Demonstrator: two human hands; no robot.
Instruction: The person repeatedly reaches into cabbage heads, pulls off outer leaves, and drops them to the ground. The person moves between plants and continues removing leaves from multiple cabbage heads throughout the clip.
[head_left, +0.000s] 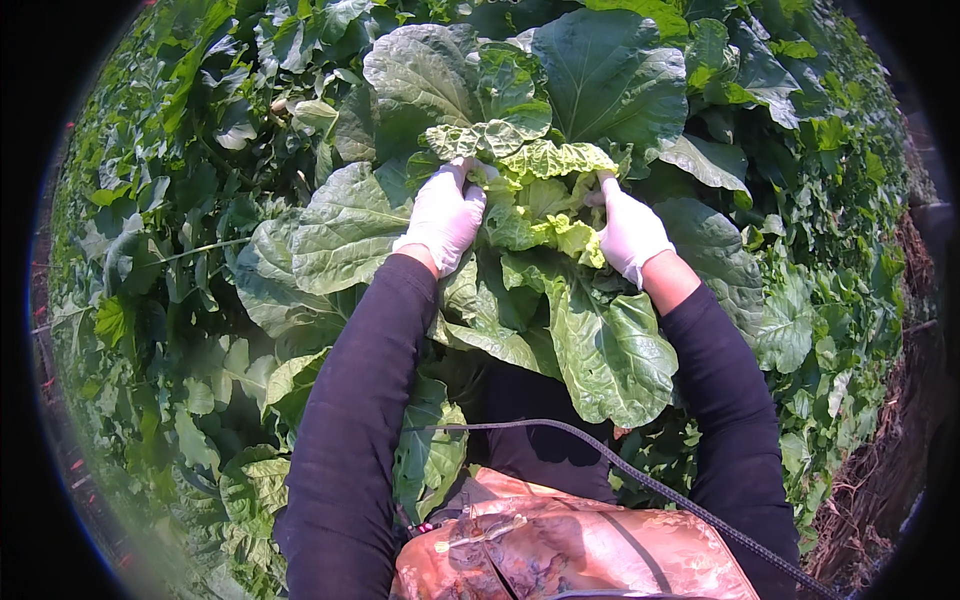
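A large leafy cabbage (551, 199) spreads in front of me, its pale yellow-green crinkled heart ringed by broad dark outer leaves. My left hand (448, 214), in a thin white glove, grips the left side of the heart, with its fingertips partly hidden among the leaves. On the opposite side, my right hand (631, 229), gloved the same way, holds the inner leaves, its thumb and fingers partly tucked behind them. Between the hands, the curled inner leaves are parted. A wide outer leaf (611, 352) with small holes droops toward me below the right hand.
Dense leafy plants (180, 225) crowd in on all sides. Bare soil with dry stalks (862, 487) lies along the right edge. A dark cord (570, 431) crosses before my body, above shiny copper-coloured clothing (585, 547).
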